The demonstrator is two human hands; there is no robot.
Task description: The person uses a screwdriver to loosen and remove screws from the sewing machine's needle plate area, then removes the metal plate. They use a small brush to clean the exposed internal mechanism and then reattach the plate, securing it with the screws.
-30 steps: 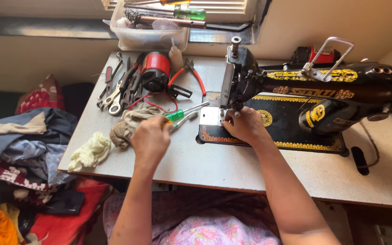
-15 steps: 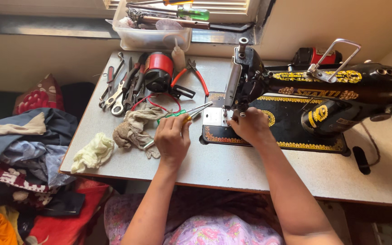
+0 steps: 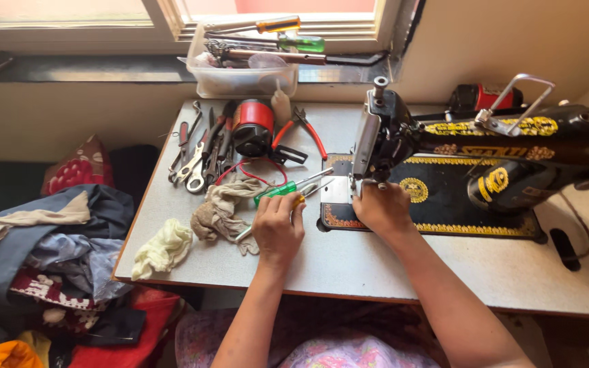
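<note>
On the far left a heap of clothes (image 3: 42, 259) lies beside the table (image 3: 444, 272). At the table's left edge sits a pale yellow cloth (image 3: 161, 249), and next to it a grubby grey rag (image 3: 223, 211). Behind them lie spanners (image 3: 192, 163), a red and black motor (image 3: 252, 126) and red-handled pliers (image 3: 301, 133), with a clear plastic box (image 3: 240, 78) of tools by the window.

The left hand (image 3: 277, 228) has moved rightward since a second ago: then it hovered over the rag, now it sits just past it, closer to the machine. Its fingers are curled around a thin tool with a yellow handle (image 3: 296, 202); the tool's tip cannot be made out. A green-handled screwdriver (image 3: 282, 191) lies on the table just above that hand, pointing at the metal plate (image 3: 339, 191).

The right hand (image 3: 382, 208) has stayed put, resting closed over the front of the black sewing machine (image 3: 506, 157) below its needle bar; whether it grips anything cannot be told. Judging by this, a tool has just been fetched and is being carried towards the needle area.
</note>
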